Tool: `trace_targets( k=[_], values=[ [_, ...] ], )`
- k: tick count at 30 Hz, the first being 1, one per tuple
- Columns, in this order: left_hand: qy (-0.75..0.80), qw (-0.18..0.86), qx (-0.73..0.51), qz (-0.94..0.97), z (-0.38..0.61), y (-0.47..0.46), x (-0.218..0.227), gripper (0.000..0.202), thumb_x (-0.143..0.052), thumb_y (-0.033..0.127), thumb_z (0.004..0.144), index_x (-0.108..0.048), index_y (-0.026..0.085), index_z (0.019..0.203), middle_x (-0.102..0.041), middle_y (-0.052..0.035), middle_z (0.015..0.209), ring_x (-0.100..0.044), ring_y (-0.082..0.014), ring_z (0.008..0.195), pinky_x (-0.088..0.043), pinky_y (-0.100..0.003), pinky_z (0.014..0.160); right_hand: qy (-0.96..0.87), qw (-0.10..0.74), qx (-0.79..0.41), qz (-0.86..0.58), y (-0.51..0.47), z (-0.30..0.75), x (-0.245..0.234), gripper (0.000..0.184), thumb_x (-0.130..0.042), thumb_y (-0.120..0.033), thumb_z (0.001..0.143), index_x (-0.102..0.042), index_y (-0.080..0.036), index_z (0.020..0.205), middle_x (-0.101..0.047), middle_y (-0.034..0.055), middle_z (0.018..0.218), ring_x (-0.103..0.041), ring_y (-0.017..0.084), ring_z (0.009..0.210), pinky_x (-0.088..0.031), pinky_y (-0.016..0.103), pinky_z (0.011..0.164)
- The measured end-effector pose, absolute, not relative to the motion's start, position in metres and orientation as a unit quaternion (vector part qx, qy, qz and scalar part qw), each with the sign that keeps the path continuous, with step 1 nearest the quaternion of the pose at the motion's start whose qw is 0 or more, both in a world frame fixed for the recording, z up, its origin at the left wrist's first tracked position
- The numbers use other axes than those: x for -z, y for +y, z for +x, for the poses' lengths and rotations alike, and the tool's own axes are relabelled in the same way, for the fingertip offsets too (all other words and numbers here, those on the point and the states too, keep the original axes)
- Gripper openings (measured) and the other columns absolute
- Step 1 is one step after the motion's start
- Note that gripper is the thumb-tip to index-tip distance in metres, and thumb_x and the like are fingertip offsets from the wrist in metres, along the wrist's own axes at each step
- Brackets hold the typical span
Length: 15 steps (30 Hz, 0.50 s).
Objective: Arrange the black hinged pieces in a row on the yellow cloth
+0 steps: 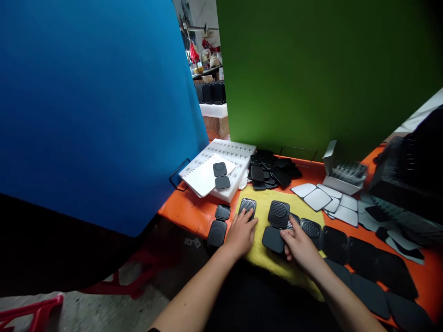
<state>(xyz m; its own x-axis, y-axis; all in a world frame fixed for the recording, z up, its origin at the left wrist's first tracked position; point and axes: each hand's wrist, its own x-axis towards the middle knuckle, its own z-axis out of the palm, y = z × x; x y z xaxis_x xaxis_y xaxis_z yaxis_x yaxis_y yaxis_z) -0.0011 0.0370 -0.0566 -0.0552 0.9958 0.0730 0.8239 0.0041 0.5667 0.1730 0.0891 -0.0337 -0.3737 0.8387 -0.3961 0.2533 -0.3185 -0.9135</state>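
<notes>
My right hand (296,243) pinches the edge of an opened black two-panel folding case (273,239), held over the yellow cloth (265,260). The case's upper panel has a round ribbed pattern, and its lower panel is plain. My left hand (241,234) lies with fingers apart on a small dark panel with a ribbed oval (248,205), partly covered by the fingertips. To the left of that hand, another opened black case (217,232) rests at the table edge. Past my right fingers lies a ribbed black panel (311,229), with more black panels (368,295) in a row.
A white foam tray (238,150) bears a spiral notebook (199,177) and a small folding case (222,175). Behind the cloth are piled black pieces (273,170), white-faced sheets (317,199) and a white box (342,183). Blue (104,101) and green (311,74) boards stand behind the orange table (183,210).
</notes>
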Motion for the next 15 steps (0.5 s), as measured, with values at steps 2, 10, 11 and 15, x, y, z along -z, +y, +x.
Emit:
trace_targets(
  k=[2, 10, 11, 15],
  values=[
    [0.708, 0.16, -0.244, 0.643, 0.002, 0.037, 0.059, 0.035, -0.041, 0.023, 0.084, -0.051, 0.026, 0.116, -0.033, -0.0026, 0.137, -0.023, -0.0274, 0.127, -0.022, -0.049, 0.103, -0.554, 0.218, -0.628, -0.501, 0.094, 0.165, 0.034, 0.075, -0.044, -0.038, 0.076, -0.003, -0.021, 0.137, -0.049, -0.0054, 0.063, -0.045, 0.009, 0.038, -0.04, 0.021, 0.033],
    [0.705, 0.164, -0.226, 0.652, -0.002, 0.034, 0.048, 0.039, -0.04, 0.041, 0.084, -0.046, 0.031, 0.121, -0.033, -0.001, 0.137, -0.023, -0.0277, 0.127, -0.019, -0.051, 0.103, -0.71, 0.121, -0.493, -0.488, 0.098, 0.147, 0.039, 0.063, -0.032, -0.032, 0.084, -0.005, -0.014, 0.137, -0.059, -0.0001, 0.062, -0.054, 0.014, 0.042, -0.041, 0.023, 0.043],
    [0.703, 0.161, -0.222, 0.656, -0.002, 0.033, 0.048, 0.04, -0.042, 0.041, 0.083, -0.044, 0.031, 0.122, -0.032, -0.001, 0.138, -0.022, -0.0279, 0.128, -0.017, -0.051, 0.103, -0.737, 0.116, -0.447, -0.494, 0.099, 0.148, 0.041, 0.06, -0.033, -0.031, 0.084, -0.012, -0.012, 0.136, -0.061, 0.0027, 0.065, -0.057, 0.015, 0.048, -0.042, 0.025, 0.047],
    [0.716, 0.138, -0.207, 0.652, 0.001, 0.033, 0.049, 0.038, -0.039, 0.032, 0.085, -0.043, 0.033, 0.123, -0.031, -0.0009, 0.138, -0.021, -0.0278, 0.128, -0.013, -0.054, 0.103, -0.825, 0.1, -0.262, -0.491, 0.101, 0.152, 0.043, 0.045, -0.032, -0.031, 0.086, -0.041, -0.011, 0.125, -0.064, 0.0138, 0.091, -0.061, 0.024, 0.081, -0.044, 0.033, 0.068]
  ],
)
